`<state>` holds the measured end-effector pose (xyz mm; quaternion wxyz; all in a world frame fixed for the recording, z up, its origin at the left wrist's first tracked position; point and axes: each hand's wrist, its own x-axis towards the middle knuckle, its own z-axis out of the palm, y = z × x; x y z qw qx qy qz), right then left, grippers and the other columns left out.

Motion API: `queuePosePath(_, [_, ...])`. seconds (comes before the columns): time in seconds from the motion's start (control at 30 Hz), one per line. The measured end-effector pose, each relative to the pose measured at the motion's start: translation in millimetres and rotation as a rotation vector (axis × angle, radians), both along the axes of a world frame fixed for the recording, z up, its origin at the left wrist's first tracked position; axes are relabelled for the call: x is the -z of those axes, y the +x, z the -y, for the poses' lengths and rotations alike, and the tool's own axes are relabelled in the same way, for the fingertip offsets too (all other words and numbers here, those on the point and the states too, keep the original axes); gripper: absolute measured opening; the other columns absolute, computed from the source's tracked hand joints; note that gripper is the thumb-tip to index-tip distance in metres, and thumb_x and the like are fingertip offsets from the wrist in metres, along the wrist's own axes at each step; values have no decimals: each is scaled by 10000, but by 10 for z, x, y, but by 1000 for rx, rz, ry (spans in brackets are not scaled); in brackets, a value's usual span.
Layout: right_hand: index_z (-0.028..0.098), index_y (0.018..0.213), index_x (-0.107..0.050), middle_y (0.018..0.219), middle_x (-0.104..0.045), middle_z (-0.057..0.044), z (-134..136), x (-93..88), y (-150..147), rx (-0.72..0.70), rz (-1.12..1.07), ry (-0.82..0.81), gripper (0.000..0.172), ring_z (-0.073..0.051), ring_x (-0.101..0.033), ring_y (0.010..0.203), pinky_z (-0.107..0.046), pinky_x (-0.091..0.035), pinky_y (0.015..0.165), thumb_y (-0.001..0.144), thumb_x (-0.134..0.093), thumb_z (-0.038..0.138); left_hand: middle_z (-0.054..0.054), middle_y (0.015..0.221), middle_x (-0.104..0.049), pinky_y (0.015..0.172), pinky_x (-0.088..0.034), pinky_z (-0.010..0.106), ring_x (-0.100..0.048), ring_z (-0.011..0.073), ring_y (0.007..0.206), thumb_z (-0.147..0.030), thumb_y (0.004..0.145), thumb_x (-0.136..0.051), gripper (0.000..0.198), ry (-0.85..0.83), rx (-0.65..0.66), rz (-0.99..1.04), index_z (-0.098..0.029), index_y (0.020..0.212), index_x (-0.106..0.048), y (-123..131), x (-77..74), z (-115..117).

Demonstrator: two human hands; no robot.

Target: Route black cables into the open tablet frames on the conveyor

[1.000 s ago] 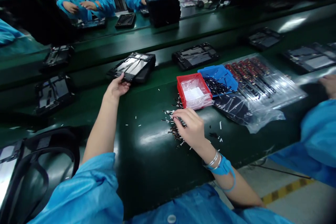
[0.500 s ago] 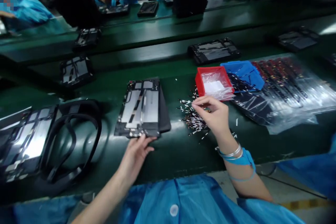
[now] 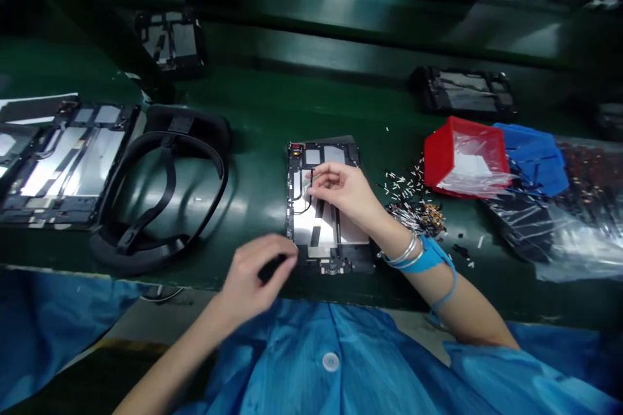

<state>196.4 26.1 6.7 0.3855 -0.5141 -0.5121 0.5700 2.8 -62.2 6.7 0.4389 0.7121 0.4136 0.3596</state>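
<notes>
An opened tablet-like device (image 3: 351,233) lies on the green bench in front of me, its silver panels and black ribbon strips facing up. Over its upper left part, my right hand (image 3: 343,191) pinches a thin black cable (image 3: 311,198) that curves down toward the device's left edge. At the lower left corner is my left hand (image 3: 257,272), thumb and forefinger brought together; what lies between their tips is too small to make out. Right of the device is a heap of short cables (image 3: 413,214) with white ends.
A red bin (image 3: 438,155) with clear plastic bags and a blue bin (image 3: 540,155) stand at right, beside bagged cables (image 3: 594,188). Left are a black headband-like strap (image 3: 175,188) and another opened device (image 3: 92,149). More devices (image 3: 467,91) sit farther back.
My right hand has moved from the cable heap to above the device, now with a black cable in its fingers. The left hand has shifted to the lower left corner. My view has tilted down.
</notes>
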Motion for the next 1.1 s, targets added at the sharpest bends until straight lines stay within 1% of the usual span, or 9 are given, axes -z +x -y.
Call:
queuePosePath(0.03, [163, 845, -618, 664, -625, 23, -37, 21, -27, 6, 18, 5, 223, -99, -576, 621, -271, -470, 618, 639, -704, 175, 73, 869, -697, 749, -536, 320, -662, 193, 838, -184, 894, -543, 100, 179, -73, -105, -178, 893, -644, -75, 23, -84])
queuePosePath(0.1, [163, 833, -618, 659, -620, 26, -91, 52, -57, 16, 63, 18, 204, -103, -581, 632, -282, -474, 645, 647, -701, 167, 111, 995, -684, 807, -543, 345, -650, 223, 946, -170, 893, -541, 141, 392, -111, -314, -150, 1012, -614, -179, 95, -230])
queuePosePath(0.2, [165, 818, -614, 666, -616, 23, -126, 70, -73, 31, 133, 21, 169, -109, -588, 652, -289, -477, 663, 664, -681, 148, 158, 1158, -637, 814, -558, 378, -630, 265, 1023, -213, 913, -518, 290, 525, -30, -546, -105, 1180, -554, -230, 205, -367])
queuePosePath(0.33, [164, 782, -605, 667, -611, 18, -129, 71, -100, 52, 206, 26, 132, -108, -584, 648, -283, -477, 651, 669, -661, 126, 175, 1219, -612, 739, -566, 393, -625, 296, 1031, -249, 939, -470, 348, 641, 64, -664, -107, 1249, -537, -215, 270, -412])
queuePosePath(0.6, [163, 735, -622, 685, -649, -4, -149, 41, -80, 21, 321, 74, 47, -108, -594, 643, -269, -480, 629, 708, -659, 175, 156, 1212, -631, 770, -550, 384, -619, 277, 1051, -249, 946, -462, 331, 643, 47, -670, -102, 1221, -570, -188, 290, -406])
queuePosePath(0.77, [158, 709, -663, 638, -651, -8, -241, -35, -6, -56, 449, 79, 39, -109, -579, 601, -264, -436, 583, 715, -671, 196, 169, 1224, -622, 761, -541, 385, -619, 288, 1050, -271, 949, -449, 344, 604, 64, -702, -83, 1210, -570, -153, 227, -394])
queuePosePath(0.9, [151, 695, -680, 597, -610, 3, -326, -41, 14, -122, 500, 94, 89, -99, -528, 573, -263, -388, 557, 698, -705, 237, 196, 1293, -567, 815, -509, 391, -580, 310, 1116, -327, 945, -456, 399, 626, 59, -732, -81, 1242, -557, -101, 170, -414])
queuePosePath(1.0, [145, 680, -665, 564, -573, 21, -355, -25, -3, -127, 499, 75, 86, -87, -493, 541, -260, -365, 543, 684, -713, 216, 206, 1371, -498, 872, -473, 422, -522, 334, 1204, -359, 949, -437, 453, 651, 103, -759, -102, 1313, -520, -57, 168, -467])
queuePosePath(1.1, [142, 671, -653, 558, -562, 28, -357, -17, -31, -123, 512, 70, 65, -82, -485, 539, -257, -361, 551, 686, -708, 174, 210, 1409, -458, 904, -445, 457, -482, 360, 1249, -393, 958, -410, 469, 631, 148, -784, -117, 1319, -527, -43, 191, -522])
